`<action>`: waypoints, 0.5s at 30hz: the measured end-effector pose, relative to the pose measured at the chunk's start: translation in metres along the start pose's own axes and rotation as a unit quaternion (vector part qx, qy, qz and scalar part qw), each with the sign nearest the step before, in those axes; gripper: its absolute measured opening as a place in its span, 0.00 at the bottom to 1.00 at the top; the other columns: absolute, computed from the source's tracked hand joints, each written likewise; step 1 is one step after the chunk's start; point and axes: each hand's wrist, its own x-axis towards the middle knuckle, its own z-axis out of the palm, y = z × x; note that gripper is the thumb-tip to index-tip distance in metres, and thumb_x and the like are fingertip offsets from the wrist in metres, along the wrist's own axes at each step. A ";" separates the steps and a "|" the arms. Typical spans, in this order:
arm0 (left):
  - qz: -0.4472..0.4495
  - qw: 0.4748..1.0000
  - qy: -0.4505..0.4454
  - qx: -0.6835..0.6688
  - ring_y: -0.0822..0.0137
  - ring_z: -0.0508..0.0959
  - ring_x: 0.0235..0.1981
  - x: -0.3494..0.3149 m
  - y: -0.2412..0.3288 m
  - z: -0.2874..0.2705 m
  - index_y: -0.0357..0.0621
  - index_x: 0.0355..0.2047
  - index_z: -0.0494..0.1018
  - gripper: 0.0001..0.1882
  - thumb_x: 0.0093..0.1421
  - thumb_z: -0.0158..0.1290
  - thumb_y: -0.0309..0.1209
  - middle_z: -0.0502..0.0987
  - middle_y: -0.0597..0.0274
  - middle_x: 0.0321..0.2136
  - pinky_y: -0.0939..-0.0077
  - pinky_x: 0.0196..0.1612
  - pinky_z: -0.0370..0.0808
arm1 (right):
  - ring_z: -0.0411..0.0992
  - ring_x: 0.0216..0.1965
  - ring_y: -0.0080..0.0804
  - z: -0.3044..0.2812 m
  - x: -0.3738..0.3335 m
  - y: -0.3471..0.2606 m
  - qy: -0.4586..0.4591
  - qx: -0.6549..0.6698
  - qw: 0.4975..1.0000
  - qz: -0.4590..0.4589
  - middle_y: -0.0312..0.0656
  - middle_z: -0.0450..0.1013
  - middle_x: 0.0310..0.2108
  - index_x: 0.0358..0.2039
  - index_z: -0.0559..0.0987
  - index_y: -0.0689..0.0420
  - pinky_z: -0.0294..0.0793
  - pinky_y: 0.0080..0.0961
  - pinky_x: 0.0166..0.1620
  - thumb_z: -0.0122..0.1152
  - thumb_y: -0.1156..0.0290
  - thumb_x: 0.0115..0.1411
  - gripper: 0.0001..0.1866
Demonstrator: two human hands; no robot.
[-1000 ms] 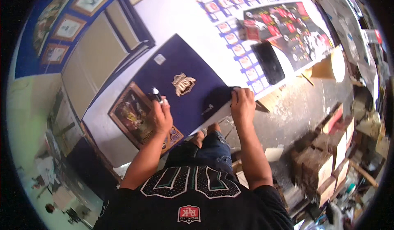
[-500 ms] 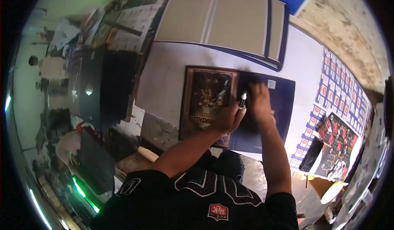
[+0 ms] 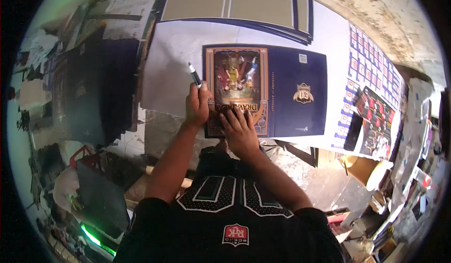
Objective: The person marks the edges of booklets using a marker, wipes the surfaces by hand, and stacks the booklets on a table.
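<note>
A dark blue hard book cover [image 3: 289,110] lies spread flat with its outside up. Its left panel carries a framed picture of several figures, upside down to me; the right panel has a gold emblem and a small pale square. My left hand [image 3: 198,107] is at the cover's left edge, closed around a white-and-black pen [image 3: 194,74] that points up and away from me. On the lower part of the picture panel rests my right hand [image 3: 242,134], palm down with fingers apart and nothing held.
Beyond the cover, a stack of blue-edged boards with beige faces [image 3: 260,4] lies on the white table [image 3: 164,75]. Printed sheets [image 3: 373,70] and a black rectangular object [image 3: 353,132] are at the right. Dark blue covers [image 3: 110,84] are piled at the left.
Both hands have moved left across the cover. My left hand, still with the pen, is at its left edge; my right hand went from the plain panel to the picture panel.
</note>
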 end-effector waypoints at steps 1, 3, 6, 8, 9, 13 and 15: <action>0.005 1.000 -0.008 -0.010 0.65 0.76 0.26 0.003 0.001 0.005 0.40 0.40 0.67 0.14 0.73 0.42 0.39 0.75 0.58 0.24 0.68 0.31 0.72 | 0.52 0.70 0.50 0.026 -0.027 0.008 0.030 0.059 0.993 0.098 0.51 0.60 0.65 0.61 0.68 0.54 0.34 0.58 0.71 0.44 0.66 0.66 0.23; -0.003 0.999 -0.028 0.025 0.59 0.78 0.27 0.004 -0.009 -0.002 0.39 0.38 0.67 0.14 0.72 0.42 0.39 0.77 0.54 0.25 0.66 0.31 0.73 | 0.48 0.72 0.46 0.036 -0.075 0.050 0.199 0.097 0.954 0.202 0.49 0.55 0.69 0.65 0.65 0.56 0.29 0.58 0.71 0.40 0.60 0.69 0.26; -0.022 0.997 -0.019 0.067 0.53 0.79 0.28 -0.007 0.008 -0.017 0.38 0.37 0.67 0.15 0.72 0.43 0.39 0.78 0.51 0.27 0.64 0.32 0.74 | 0.48 0.72 0.46 -0.014 -0.126 0.142 0.144 0.031 0.860 0.489 0.51 0.54 0.69 0.69 0.58 0.54 0.39 0.63 0.69 0.40 0.57 0.71 0.29; -0.041 0.994 0.027 0.093 0.49 0.77 0.29 -0.016 -0.001 -0.015 0.38 0.37 0.68 0.16 0.71 0.44 0.40 0.76 0.48 0.27 0.60 0.32 0.72 | 0.60 0.65 0.50 -0.030 -0.167 0.197 0.186 -0.016 0.871 0.455 0.54 0.62 0.63 0.63 0.66 0.58 0.57 0.52 0.64 0.41 0.60 0.71 0.24; -0.044 0.993 0.008 0.113 0.46 0.76 0.30 -0.018 -0.042 -0.016 0.38 0.36 0.68 0.17 0.71 0.45 0.41 0.74 0.45 0.27 0.55 0.34 0.70 | 0.65 0.60 0.52 -0.031 -0.170 0.218 0.214 -0.023 0.888 0.407 0.56 0.67 0.59 0.60 0.69 0.60 0.63 0.49 0.60 0.42 0.60 0.71 0.23; -0.110 0.991 0.038 0.062 0.37 0.74 0.34 -0.023 -0.047 0.006 0.35 0.30 0.68 0.21 0.70 0.45 0.43 0.74 0.39 0.29 0.49 0.38 0.69 | 0.75 0.41 0.60 -0.056 -0.138 0.254 0.289 0.169 0.805 0.490 0.60 0.77 0.41 0.49 0.75 0.67 0.74 0.45 0.45 0.54 0.56 0.66 0.24; -0.153 0.984 0.024 0.091 0.36 0.73 0.34 -0.016 -0.041 0.000 0.35 0.29 0.68 0.22 0.70 0.44 0.44 0.74 0.39 0.29 0.48 0.38 0.69 | 0.78 0.38 0.52 -0.076 -0.116 0.249 0.182 0.223 0.798 0.529 0.59 0.79 0.37 0.43 0.78 0.70 0.74 0.41 0.42 0.66 0.50 0.57 0.31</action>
